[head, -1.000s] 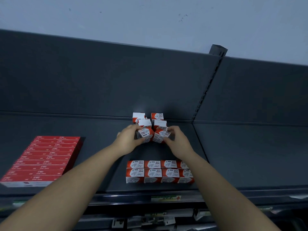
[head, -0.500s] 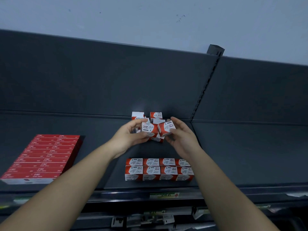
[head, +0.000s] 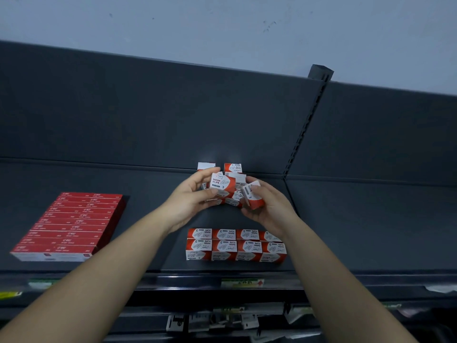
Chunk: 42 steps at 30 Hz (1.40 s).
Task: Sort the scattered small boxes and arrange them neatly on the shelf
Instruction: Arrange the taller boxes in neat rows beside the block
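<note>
My left hand grips a red-and-white paper clip box, lifted with its label facing me. My right hand holds a second small box, tilted on end. Behind and under both hands a loose heap of the same boxes lies against the shelf's back wall, partly hidden by my fingers. Near the front edge of the dark shelf a neat block of the boxes stands in two rows.
A flat stack of long red boxes lies at the left of the shelf. A slotted upright divides the back panel, with another shelf bay to the right. Price tags line the front rail.
Both hands have lifted a box each out of the heap and drawn them toward me. The left box turned label-up; the right one tipped on end.
</note>
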Each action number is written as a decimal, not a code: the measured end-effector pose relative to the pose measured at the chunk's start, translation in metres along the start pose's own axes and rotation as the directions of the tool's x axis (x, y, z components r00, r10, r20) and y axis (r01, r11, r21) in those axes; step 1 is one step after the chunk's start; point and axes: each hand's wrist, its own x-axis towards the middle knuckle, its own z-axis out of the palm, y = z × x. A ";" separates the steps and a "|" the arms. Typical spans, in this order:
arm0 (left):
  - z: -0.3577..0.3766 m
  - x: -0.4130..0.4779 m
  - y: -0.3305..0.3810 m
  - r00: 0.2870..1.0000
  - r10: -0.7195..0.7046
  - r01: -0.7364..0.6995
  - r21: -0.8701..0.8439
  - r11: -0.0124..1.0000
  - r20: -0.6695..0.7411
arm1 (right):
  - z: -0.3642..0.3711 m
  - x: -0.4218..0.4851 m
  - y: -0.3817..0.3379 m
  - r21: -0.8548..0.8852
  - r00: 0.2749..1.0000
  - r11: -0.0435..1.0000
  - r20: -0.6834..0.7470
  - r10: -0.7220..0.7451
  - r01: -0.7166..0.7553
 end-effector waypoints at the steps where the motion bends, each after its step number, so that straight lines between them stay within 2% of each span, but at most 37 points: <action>1: 0.001 -0.001 0.000 1.000 -0.003 0.003 0.010 1.000 0.008 | 0.002 -0.001 -0.001 -0.045 1.000 0.999 0.015 -0.003 0.004; 5: 0.006 -0.005 0.001 0.999 -0.023 0.023 0.003 1.000 0.034 | 0.007 -0.004 -0.004 -0.187 0.999 0.981 -0.007 -0.046 0.044; 9: 0.007 -0.007 0.005 0.999 -0.009 0.008 0.024 1.000 0.034 | 0.007 -0.004 -0.007 -0.224 0.996 0.971 -0.014 -0.093 0.087; 15: 0.007 -0.011 0.008 1.000 0.014 -0.013 0.074 0.997 -0.012 | 0.013 -0.006 -0.009 -0.140 0.993 0.983 -0.017 -0.120 0.116; 19: 0.003 -0.013 0.008 0.999 0.019 -0.018 0.053 0.998 -0.027 | 0.018 -0.007 -0.012 -0.032 0.996 0.998 -0.063 -0.058 0.056; 27: -0.001 -0.015 0.007 0.999 0.012 -0.012 -0.007 1.000 -0.037 | 0.022 -0.005 -0.011 -0.054 0.996 0.995 -0.018 -0.086 0.085; 29: -0.002 -0.015 0.005 0.998 0.011 -0.011 -0.001 1.000 -0.063 | 0.021 -0.004 -0.009 -0.081 0.996 0.992 0.006 -0.094 0.095; 35: -0.018 -0.012 -0.006 0.996 -0.007 0.025 0.196 0.980 -0.093 | 0.021 -0.004 -0.005 -0.217 0.994 0.971 0.078 -0.082 0.097; 42: -0.027 -0.016 -0.014 0.998 -0.046 0.059 0.281 0.958 -0.052 | 0.017 0.004 0.015 -0.546 0.991 0.827 0.089 -0.104 0.135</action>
